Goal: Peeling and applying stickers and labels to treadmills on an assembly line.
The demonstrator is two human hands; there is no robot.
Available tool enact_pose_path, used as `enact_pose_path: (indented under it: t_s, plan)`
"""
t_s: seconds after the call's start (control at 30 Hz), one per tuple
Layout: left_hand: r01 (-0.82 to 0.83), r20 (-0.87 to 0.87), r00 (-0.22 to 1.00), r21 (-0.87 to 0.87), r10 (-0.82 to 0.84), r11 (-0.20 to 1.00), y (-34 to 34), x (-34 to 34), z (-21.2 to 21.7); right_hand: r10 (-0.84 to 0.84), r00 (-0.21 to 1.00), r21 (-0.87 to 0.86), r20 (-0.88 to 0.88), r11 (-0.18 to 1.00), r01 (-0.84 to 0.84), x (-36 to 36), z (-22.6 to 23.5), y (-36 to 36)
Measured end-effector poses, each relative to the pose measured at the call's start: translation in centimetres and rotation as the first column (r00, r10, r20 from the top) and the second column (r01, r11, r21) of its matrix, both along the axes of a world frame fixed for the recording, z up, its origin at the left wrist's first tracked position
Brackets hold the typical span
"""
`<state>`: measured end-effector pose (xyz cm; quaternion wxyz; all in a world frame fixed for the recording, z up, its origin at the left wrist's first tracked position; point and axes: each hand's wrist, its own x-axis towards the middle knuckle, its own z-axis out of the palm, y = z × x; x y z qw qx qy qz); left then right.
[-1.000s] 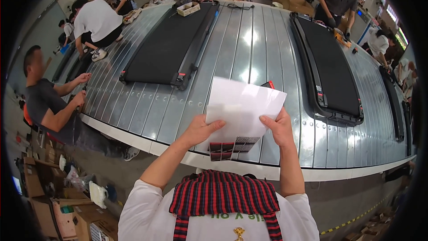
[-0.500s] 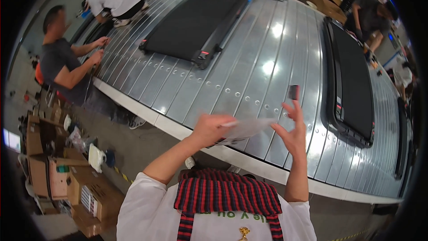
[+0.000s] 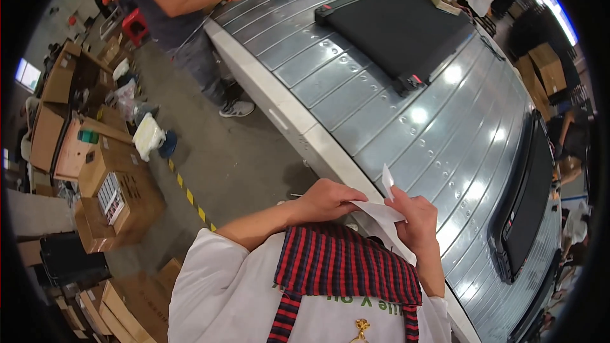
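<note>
A long conveyor of ribbed silver metal slats (image 3: 381, 82) is seen running diagonally through the hall, its surface marked by bright reflections of overhead light. Two flat black treadmill-like machines (image 3: 400, 25) (image 3: 530, 197) are carried on it. Beside the conveyor, a grey concrete floor (image 3: 235, 159) is crossed by a yellow-and-black striped line (image 3: 190, 197). Beyond that line, brown cardboard boxes (image 3: 108, 197) are stacked. A red stool (image 3: 135, 24) is placed near the conveyor's far end.

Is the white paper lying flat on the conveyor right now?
No, both hands, left hand and right hand, hold the white paper at chest height.
</note>
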<state>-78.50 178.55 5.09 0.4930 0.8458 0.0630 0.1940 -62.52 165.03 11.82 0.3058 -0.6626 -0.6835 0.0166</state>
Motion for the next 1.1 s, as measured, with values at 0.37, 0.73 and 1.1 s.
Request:
enact_pose_path:
  t_s: [0.37, 0.73, 1.1]
  plan:
    - [0.047, -0.082, 0.994, -0.259, -0.071, 0.965, 10.1, -3.9, -2.1, 0.018, 1.000, -0.012, 0.013, 1.000, -0.018, -4.6, -0.2, 9.2]
    - [0.262, -0.102, 0.959, -0.052, -0.266, 0.964, 17.8, 4.9, -1.3, -0.168, 0.985, 0.046, 0.040, 0.985, 0.166, 1.8, -0.7, 14.2]
    - [0.538, -0.253, 0.813, -0.023, -0.525, 0.843, 23.8, 14.4, -1.8, -0.480, 0.877, -0.051, 0.012, 0.876, 0.480, 5.4, -1.4, 16.6]
